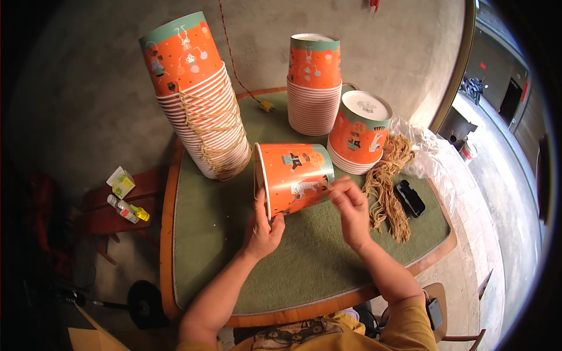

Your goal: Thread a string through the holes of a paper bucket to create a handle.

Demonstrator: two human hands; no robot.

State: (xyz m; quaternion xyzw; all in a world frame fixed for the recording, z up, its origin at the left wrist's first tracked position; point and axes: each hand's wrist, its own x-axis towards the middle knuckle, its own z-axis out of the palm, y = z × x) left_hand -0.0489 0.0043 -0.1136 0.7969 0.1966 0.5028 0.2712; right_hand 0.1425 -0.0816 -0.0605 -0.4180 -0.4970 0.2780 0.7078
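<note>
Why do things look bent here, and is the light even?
In the head view, the table has bowed edges, fitting its fisheye lens, and the corners go black; in that same view, the ground outside at right is glaringly bright, the bench at left dim, while the tub shows clearly.

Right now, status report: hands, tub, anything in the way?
Left hand gripping orange tub, held sideways. Right hand by its base, contact unclear. String bundle close, rightward.

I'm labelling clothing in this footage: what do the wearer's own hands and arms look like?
The left hand and right hand are ungloved, with no ring or watch that I can make out. The forearms are bare. The short right sleeve is mustard yellow, like the shirt, which bears a dark print.
</note>
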